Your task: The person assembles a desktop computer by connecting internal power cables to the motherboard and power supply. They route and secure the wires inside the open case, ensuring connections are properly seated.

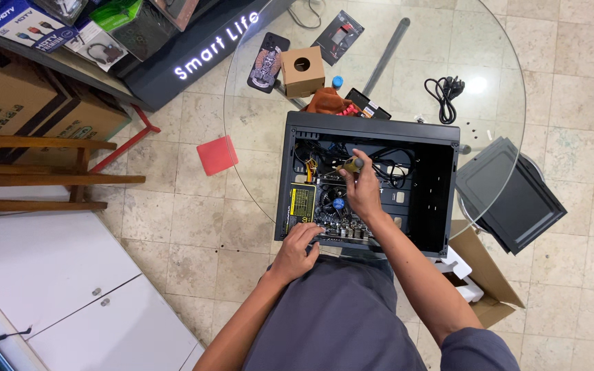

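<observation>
I see my left hand [298, 249] resting fingers-down on the near rim of the open black metal computer case [441, 199] lying on the round glass table [503, 75], gripping nothing I can make out. Its fingertips hide part of the green circuit board [331, 209] inside. Further right, my right hand [362, 192] is closed around a yellow-handled screwdriver [350, 165]; its tip is lost among dark cables.

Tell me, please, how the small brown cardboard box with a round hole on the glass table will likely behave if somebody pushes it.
The cardboard box looks light, so it would probably slide easily on the smooth glass table. Its cube-like shape with flat faces suggests it would neither roll nor tip readily. The hole hints at thin walls that may dent if squeezed.
</observation>
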